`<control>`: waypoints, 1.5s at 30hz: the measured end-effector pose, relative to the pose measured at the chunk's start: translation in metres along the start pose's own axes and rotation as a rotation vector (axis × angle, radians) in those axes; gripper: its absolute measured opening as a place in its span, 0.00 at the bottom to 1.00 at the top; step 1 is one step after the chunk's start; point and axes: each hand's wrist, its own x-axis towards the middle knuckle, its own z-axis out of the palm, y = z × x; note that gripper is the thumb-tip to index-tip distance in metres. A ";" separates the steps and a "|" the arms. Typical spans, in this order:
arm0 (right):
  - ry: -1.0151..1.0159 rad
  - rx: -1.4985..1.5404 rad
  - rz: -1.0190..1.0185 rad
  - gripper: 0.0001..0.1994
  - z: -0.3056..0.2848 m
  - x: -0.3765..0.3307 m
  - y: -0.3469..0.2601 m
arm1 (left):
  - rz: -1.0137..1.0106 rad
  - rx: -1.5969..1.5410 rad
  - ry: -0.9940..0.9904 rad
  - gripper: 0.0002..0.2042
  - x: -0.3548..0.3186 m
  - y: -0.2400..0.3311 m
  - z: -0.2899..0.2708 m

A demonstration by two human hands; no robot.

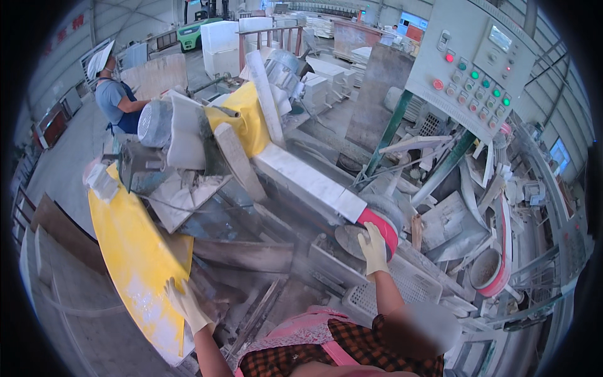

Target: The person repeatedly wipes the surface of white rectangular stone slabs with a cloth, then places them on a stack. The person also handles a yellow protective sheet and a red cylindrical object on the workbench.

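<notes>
My left hand (pixel 186 306), fingers slightly apart, lies over the near right edge of a yellow sheet (pixel 125 251), its long axis running from upper left to lower right. My right hand (pixel 375 250) points away from me at a red band (pixel 380 234) beside a grey disc (pixel 347 241); its fingers look parted, but I cannot tell whether they grip. A long white block (pixel 308 179) slants down rightward, its lower end at the band.
</notes>
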 end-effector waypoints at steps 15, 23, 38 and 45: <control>-0.132 -0.355 -0.233 0.32 0.034 0.079 0.006 | 0.142 0.049 0.286 0.12 -0.004 -0.016 0.039; -0.215 -0.219 -0.135 0.31 0.031 0.077 0.008 | 0.169 0.078 0.360 0.12 -0.009 -0.008 0.040; -0.284 -0.181 -0.055 0.34 0.052 0.081 0.047 | 0.146 -0.011 0.325 0.12 -0.010 -0.001 0.037; -0.294 -0.200 -0.121 0.35 0.053 0.080 0.061 | 0.128 0.015 0.319 0.14 -0.010 0.001 0.036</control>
